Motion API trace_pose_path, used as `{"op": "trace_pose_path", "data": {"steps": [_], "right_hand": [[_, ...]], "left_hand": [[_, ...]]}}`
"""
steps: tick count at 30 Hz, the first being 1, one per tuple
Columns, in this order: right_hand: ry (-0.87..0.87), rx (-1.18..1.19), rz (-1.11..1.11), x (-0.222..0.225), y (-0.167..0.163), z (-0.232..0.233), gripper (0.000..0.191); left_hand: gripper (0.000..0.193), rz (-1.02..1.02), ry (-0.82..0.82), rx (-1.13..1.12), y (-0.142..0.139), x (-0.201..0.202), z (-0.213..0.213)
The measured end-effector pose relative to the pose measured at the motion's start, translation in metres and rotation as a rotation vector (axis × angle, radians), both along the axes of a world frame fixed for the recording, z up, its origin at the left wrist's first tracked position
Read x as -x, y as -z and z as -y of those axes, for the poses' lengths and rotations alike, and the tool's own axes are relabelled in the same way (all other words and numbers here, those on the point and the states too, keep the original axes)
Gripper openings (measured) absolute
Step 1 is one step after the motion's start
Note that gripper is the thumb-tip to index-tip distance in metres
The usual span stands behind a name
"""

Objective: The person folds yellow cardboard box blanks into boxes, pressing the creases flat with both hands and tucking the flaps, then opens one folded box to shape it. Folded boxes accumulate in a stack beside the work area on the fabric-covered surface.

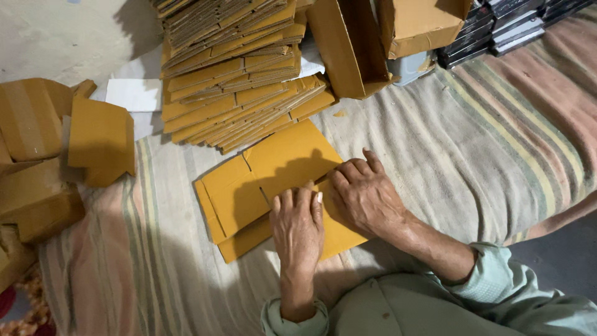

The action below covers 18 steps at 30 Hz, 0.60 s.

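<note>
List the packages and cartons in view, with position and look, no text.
Flat box blank: under both hands, yellow-brown, slotted.
Stack of flat blanks: top centre, fanned, same colour.
Open carton: top, right of the stack, brown.
Folded boxes: left edge, brown.
Dark flat cases: top right, stacked.

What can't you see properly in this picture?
All in the head view:
- The part of the flat cardboard sheet under the left hand and right hand: both hands cover it.
- The stack of flat cardboard sheets: its top is cut off by the upper edge.
- The dark stacked items: cut by the top right corner, too small to identify.
- Inside the open carton: hidden by its own wall.
</note>
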State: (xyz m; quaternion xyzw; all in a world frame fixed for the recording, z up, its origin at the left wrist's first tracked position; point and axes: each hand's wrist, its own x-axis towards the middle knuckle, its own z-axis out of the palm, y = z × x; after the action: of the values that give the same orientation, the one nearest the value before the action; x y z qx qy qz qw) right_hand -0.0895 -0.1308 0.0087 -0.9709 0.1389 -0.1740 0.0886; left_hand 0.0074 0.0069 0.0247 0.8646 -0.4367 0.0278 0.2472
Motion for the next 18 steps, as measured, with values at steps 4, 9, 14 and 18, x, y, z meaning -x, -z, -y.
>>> {"op": "trace_pose_path", "data": {"steps": [4,9,14,18], "right_hand": [[0.011,0.065,0.029,-0.002,0.005,0.004,0.043],[-0.001,0.035,0.039,0.0,0.005,0.004,0.044],[-0.004,-0.036,0.083,0.001,-0.006,-0.003,0.042],[-0.016,-0.009,0.102,0.001,-0.012,-0.003,0.037]], "left_hand": [[0.035,0.042,0.022,0.021,0.004,0.0,-0.002],[0.033,0.045,0.009,0.076,0.01,-0.003,-0.001],[0.039,0.047,0.023,0.051,0.008,-0.001,-0.003],[0.035,0.029,0.015,0.055,0.006,0.0,-0.003]]}}
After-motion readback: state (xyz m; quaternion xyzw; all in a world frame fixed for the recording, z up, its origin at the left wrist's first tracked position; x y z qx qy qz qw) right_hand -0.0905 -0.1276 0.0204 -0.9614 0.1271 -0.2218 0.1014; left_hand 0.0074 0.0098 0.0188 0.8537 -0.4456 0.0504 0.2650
